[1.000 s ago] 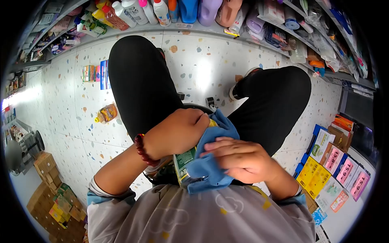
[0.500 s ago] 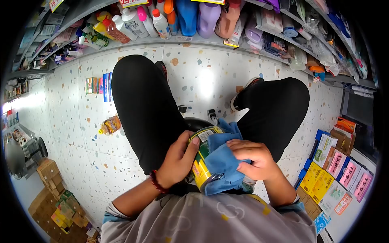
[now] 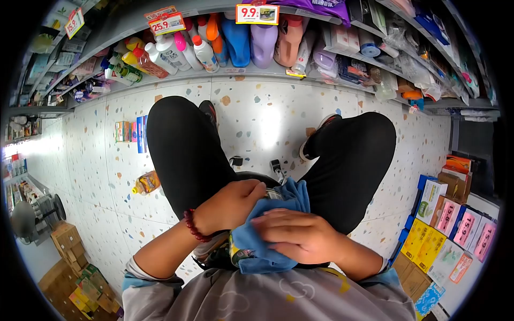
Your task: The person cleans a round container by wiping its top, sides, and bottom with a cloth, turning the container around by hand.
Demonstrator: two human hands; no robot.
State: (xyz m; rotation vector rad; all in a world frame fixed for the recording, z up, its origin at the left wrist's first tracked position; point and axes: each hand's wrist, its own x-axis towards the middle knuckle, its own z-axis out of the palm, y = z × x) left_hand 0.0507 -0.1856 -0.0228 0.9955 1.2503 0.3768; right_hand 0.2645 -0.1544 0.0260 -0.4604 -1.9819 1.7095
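Observation:
A container with a yellow and green label (image 3: 234,251) lies across my lap, mostly covered by a blue cloth (image 3: 295,195). Only its ends peek out, so its exact kind is hidden. My left hand (image 3: 227,207), with a red bead bracelet at the wrist, is closed around the container's left side near its far end; its fingertips are partly out of sight. On top, my right hand (image 3: 300,235) presses the cloth against the container, its slightly blurred fingers pointing left.
A bottle of yellow liquid (image 3: 146,183) lies on the speckled floor (image 3: 257,123) to the left, near small boxes (image 3: 126,131). Ahead, a shelf holds bottles, including a blue jug (image 3: 237,43). Stacked cartons (image 3: 421,241) stand at right, brown boxes (image 3: 67,238) at left.
My right hand has moved left across the container, carrying the cloth over its label. My left hand has turned, its back now more upward. The view has tilted up slightly, showing more shelf.

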